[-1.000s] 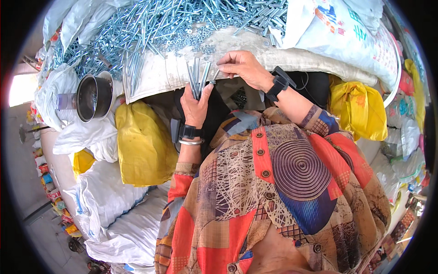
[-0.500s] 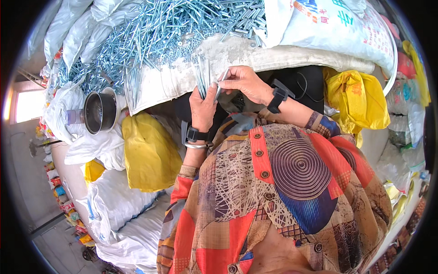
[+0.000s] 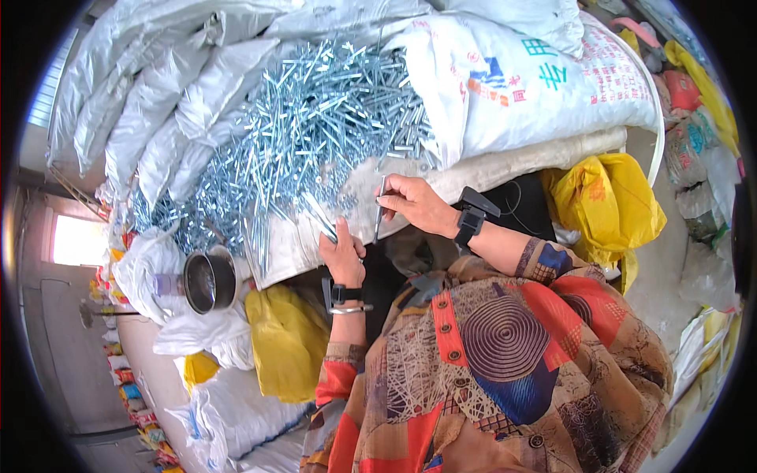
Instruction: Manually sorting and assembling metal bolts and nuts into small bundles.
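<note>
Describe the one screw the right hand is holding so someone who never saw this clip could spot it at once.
Start at the big heap of shiny loose screws spread over white sacks. Just below its lower edge, the right hand pinches a single long screw. Unlike the scattered pile and the bundle in the left hand, it stands alone, nearly upright.

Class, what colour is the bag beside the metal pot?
Yellow bag, beside the pot; clearest in the head view.

left hand [image 3: 344, 256]: palm hidden, its bundle of bolts [image 3: 322, 219] partly covered | pot [image 3: 209, 281]: inside too dark to tell | white sacks [image 3: 544, 75]: cut off (top edge)
</note>
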A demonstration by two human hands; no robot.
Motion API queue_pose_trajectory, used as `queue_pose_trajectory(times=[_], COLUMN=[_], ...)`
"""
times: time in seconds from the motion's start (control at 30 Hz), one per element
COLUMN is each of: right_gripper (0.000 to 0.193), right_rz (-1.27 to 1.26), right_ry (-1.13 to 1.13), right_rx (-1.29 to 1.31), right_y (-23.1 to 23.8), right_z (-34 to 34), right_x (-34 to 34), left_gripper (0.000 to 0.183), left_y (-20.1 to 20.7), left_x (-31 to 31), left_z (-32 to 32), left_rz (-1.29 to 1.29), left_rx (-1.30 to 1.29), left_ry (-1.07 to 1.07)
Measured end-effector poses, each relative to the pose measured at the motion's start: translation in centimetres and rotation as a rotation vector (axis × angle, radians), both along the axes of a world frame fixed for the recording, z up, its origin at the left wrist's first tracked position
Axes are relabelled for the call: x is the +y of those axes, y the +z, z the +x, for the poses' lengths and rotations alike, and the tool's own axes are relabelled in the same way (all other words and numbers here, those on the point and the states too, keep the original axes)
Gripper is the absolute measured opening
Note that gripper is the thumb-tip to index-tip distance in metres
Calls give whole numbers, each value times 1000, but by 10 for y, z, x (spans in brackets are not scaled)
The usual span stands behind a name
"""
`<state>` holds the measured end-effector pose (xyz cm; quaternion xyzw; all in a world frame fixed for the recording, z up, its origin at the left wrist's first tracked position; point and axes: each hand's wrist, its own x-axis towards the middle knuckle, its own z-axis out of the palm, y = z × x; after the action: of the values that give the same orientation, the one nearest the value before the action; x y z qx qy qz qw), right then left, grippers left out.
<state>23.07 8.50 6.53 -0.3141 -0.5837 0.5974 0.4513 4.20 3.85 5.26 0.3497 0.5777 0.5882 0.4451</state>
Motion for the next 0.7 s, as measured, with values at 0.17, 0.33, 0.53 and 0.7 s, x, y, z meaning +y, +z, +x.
queue_pose_trajectory(times=[0.17,0.33,0.53,0.7], right_gripper=[11,17,20,25], right_rz=[289,622,572,578], right_ry=[-119,-110,-99,-114], right_rx=[-211,-430,-444,-521], right_y=[23,13,24,3], right_z=[6,-3,-10,-8], right_x=[29,38,30,37], left_gripper=[18,22,30,32], left_y=[16,32,50,41], left_x=[34,55,49,55], left_z=[6,19,17,19], left_rz=[112,282,294,352], left_rx=[42,384,619,661], left_ry=[-55,-210,-214,-228])
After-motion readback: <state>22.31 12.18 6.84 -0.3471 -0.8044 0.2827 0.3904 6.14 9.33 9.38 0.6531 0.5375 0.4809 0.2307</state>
